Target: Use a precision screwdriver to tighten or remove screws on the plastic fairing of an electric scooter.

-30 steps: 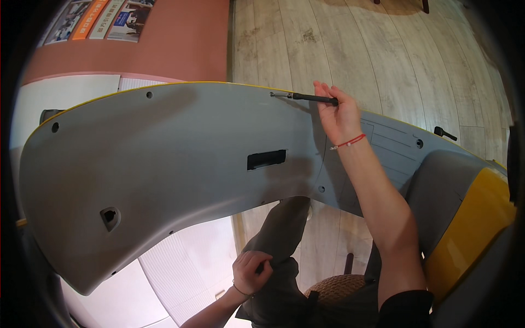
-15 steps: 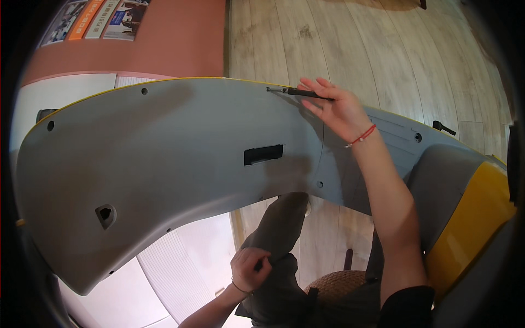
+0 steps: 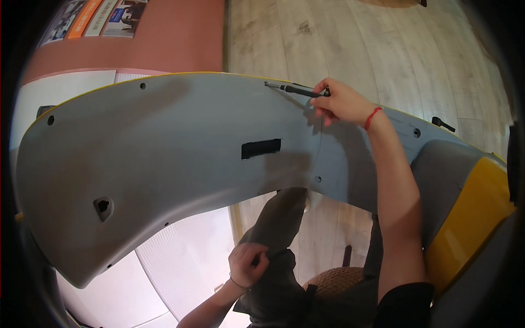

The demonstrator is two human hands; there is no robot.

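Observation:
A large curved grey panel with a yellow rim (image 3: 180,126) stretches across the view in front of me. My right hand (image 3: 340,103) is closed round the rear end of a black-handled screwdriver (image 3: 298,90). The thin metal shaft points left, its tip at a small hole near the panel's far edge. Lower down, my left hand (image 3: 249,265) rests on my leg in dark trousers (image 3: 279,224). Its fingers are curled in, and whatever they may hold is hidden.
The panel has several screw holes, a rectangular dark slot (image 3: 261,148) and a recessed opening (image 3: 103,208). A yellow part (image 3: 465,202) stands at the right. A black handle-like piece (image 3: 443,124) sits by the far right edge. A woven seat (image 3: 333,281) is below me.
My right hand has turned, and its spread fingers have closed round the screwdriver's rear end. The tool's tip is still at the same hole. My left hand has hardly moved.

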